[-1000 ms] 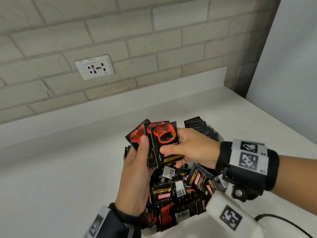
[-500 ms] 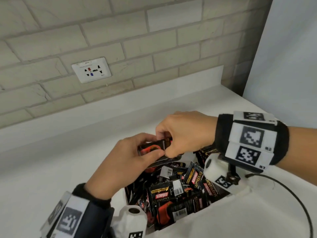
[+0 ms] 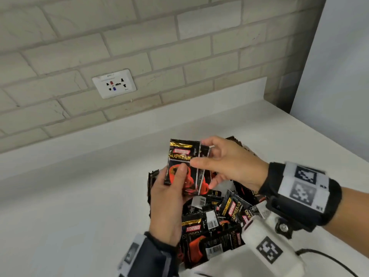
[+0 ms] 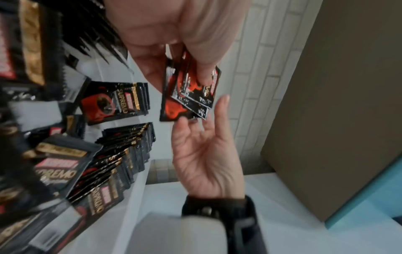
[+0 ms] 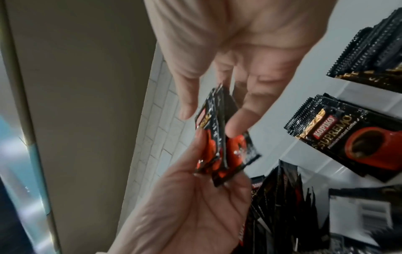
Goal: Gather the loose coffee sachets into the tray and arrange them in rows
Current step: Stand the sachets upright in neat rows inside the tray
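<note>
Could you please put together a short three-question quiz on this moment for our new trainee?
1. True or false: both hands grip the small bunch of sachets.
2. What lies below the hands: A) a heap of loose sachets, B) a kettle, C) a plate?
3. Fill in: on the brick wall there is a white ____.

Key: 1 true, the left hand and right hand both grip it. 2 A. 3 socket.

sachets (image 3: pixel 179 156): glossy foil-like film, serrated edges, printed | counter (image 3: pixel 79 196): smooth matt white | wall (image 3: pixel 179 47): rough matt pale brick, recessed joints | socket (image 3: pixel 114 83): smooth white plastic | wrist bands (image 3: pixel 299 188): matt black cloth with white printed marker patches | cable (image 3: pixel 327 258): smooth black
</note>
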